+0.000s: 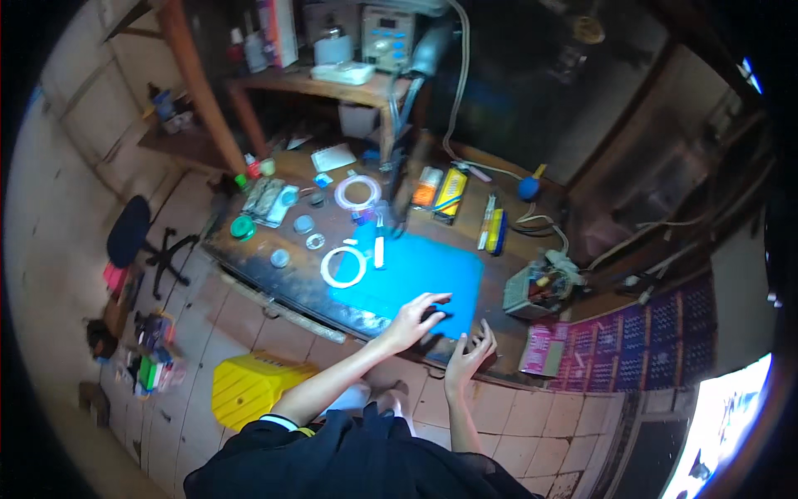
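Note:
My left hand (pixel 413 323) is over the near part of a lit blue mat (pixel 416 274), fingers stretched out and apart, with nothing visible in them. At the mat's near right corner, by the table edge, my right hand (pixel 470 359) is raised with its fingers spread; it too seems to hold nothing. A dark patch, perhaps shadow, lies beside my left fingers. On the mat's left side are a white ring (pixel 343 267) and a slim white-handled tool (pixel 380 248).
Small round containers, including a green-lidded tin (pixel 243 228), stand at left near a second ring (pixel 357 193). Yellow box (pixel 450 194), blue air blower (pixel 529 188) and parts basket (pixel 522 293) sit farther right. A lamp arm rises behind the mat. Yellow stool (pixel 249 391) stands below.

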{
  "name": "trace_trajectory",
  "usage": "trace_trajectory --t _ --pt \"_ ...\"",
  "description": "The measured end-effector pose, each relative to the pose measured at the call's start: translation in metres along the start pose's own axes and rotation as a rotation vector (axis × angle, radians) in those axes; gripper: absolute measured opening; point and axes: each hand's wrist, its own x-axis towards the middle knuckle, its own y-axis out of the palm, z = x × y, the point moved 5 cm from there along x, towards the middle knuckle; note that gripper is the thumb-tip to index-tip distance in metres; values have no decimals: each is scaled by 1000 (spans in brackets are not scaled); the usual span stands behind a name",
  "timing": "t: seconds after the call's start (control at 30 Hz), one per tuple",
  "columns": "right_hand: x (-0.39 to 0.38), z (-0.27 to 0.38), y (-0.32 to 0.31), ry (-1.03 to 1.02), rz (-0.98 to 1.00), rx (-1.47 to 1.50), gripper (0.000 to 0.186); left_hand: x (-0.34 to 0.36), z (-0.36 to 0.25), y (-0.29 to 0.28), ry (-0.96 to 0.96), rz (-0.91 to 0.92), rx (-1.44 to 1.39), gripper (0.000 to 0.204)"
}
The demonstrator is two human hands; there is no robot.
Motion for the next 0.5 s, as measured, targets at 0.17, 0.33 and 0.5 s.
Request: trace_trajectory --t 0.17,0.33,0.5 --pt "-15 41 54 -32 271 213 33 -67 21 -103 -208 -398 15 27" --pt "12 88 100 -123 377 279 26 -57 43 -154 -201 -545 -88 27" --pt "30 65 177 -113 457 75 41 9 115 -143 -266 -336 -92 42"
